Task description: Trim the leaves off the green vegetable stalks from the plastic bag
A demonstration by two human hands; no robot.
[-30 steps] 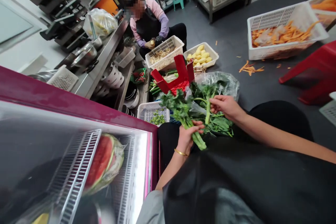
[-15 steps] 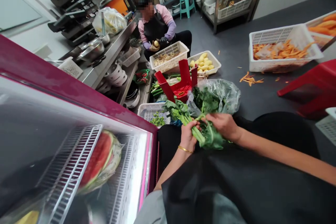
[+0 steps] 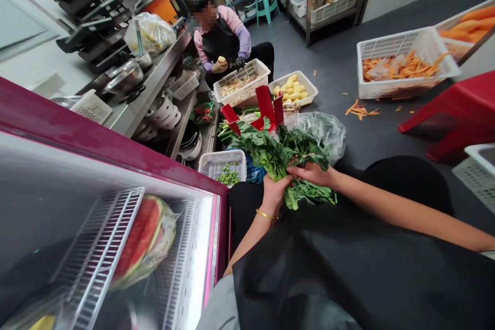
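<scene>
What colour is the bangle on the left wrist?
The bangle is gold, best seen in the head view.

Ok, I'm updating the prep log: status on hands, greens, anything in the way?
Left hand gripping leafy greens; right hand at the same bunch, grip unclear. Leaves point away from wearer. Upturned red stool beyond, partly hidden by them.

A working kitchen, shown by steel pans [image 3: 126,78] on a metal counter [image 3: 158,75] and crates of peeled potatoes [image 3: 293,89].

Open floor [image 3: 328,56] ran right of centre, upward. The refrigerator [image 3: 116,149] obstructed lower left; an upturned red stool [image 3: 265,101], centre; another red stool [image 3: 464,105], right edge.
</scene>
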